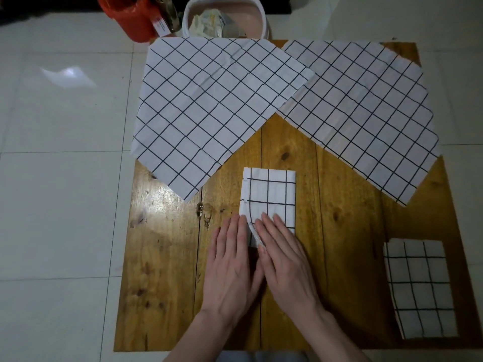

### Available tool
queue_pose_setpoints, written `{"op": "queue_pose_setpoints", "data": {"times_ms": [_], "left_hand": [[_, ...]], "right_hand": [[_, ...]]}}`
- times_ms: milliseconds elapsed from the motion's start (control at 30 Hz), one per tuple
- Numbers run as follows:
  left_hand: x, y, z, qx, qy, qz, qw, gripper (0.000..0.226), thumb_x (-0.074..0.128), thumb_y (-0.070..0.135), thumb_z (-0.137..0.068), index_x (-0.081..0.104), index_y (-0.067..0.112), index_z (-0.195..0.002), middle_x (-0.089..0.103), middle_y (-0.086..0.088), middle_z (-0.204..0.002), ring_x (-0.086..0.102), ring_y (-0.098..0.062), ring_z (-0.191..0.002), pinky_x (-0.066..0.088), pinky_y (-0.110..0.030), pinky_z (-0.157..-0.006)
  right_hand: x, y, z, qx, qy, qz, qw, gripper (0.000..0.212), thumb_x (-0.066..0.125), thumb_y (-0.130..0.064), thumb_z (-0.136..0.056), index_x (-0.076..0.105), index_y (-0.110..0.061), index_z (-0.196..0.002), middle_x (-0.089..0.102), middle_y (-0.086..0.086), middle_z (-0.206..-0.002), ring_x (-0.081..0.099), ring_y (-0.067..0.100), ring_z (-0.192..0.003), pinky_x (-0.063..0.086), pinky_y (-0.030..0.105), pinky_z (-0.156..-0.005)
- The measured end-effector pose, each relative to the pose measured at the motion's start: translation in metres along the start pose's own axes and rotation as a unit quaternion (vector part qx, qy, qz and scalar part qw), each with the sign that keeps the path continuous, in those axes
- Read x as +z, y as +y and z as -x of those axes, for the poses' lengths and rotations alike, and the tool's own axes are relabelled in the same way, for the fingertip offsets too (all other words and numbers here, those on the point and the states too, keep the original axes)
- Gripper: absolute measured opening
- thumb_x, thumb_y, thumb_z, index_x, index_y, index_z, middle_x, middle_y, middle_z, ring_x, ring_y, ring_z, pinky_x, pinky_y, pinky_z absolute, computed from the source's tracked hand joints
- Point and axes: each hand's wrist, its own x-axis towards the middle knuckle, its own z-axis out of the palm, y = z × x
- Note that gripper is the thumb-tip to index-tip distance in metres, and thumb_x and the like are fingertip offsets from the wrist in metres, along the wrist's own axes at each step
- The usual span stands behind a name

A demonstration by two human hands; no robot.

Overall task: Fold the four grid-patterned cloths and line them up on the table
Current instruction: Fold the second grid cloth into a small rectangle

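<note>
Flat-fingered, both hands (257, 259) press the folded cloth (270, 194); two unfolded cloths (209, 108) lie beyond, seemingly overlapping.

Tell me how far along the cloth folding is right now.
One folded cloth already lies at the table's near right. A second, the narrow folded cloth at the middle, is in hand: the left hand and right hand press flat on its near end. Still to fold: the left spread cloth and the right spread cloth. Lining up is not yet done.
</note>
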Motion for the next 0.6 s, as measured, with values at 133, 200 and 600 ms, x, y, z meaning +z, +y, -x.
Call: {"op": "queue_pose_setpoints", "data": {"times_ms": [133, 200, 600], "left_hand": [[0.001, -0.002, 0.002, 0.007, 0.017, 0.013, 1.000, 0.076, 0.041, 0.045, -0.106, 0.016, 0.005, -0.165, 0.024, -0.012, -0.171, 0.016, -0.023, -0.161, 0.023, -0.049, -0.128], [0.001, -0.004, 0.003, 0.008, 0.026, 0.027, 0.999, 0.077, 0.044, 0.042, -0.105, 0.014, 0.005, -0.165, 0.026, -0.011, -0.171, 0.019, -0.022, -0.160, 0.024, -0.049, -0.127], [-0.004, -0.019, 0.005, 0.042, 0.000, -0.011, 0.999, 0.063, 0.041, 0.039, -0.103, 0.035, 0.014, -0.162, 0.028, -0.012, -0.170, 0.023, -0.027, -0.159, 0.022, -0.053, -0.127]], "right_hand": [[0.008, -0.003, -0.004, 0.024, -0.020, 0.041, 0.999, 0.052, 0.018, -0.039, -0.115, 0.035, -0.022, -0.161, 0.030, -0.007, -0.169, 0.015, 0.011, -0.160, 0.024, 0.038, -0.124], [0.010, -0.006, -0.006, 0.038, -0.032, 0.059, 0.997, 0.054, 0.015, -0.043, -0.115, 0.033, -0.023, -0.162, 0.029, -0.008, -0.169, 0.014, 0.011, -0.160, 0.023, 0.038, -0.123], [-0.020, 0.003, -0.024, 0.029, -0.050, 0.031, 0.998, 0.051, 0.022, -0.038, -0.112, 0.040, -0.023, -0.157, 0.041, -0.009, -0.163, 0.029, 0.004, -0.153, 0.030, 0.033, -0.123]]}}
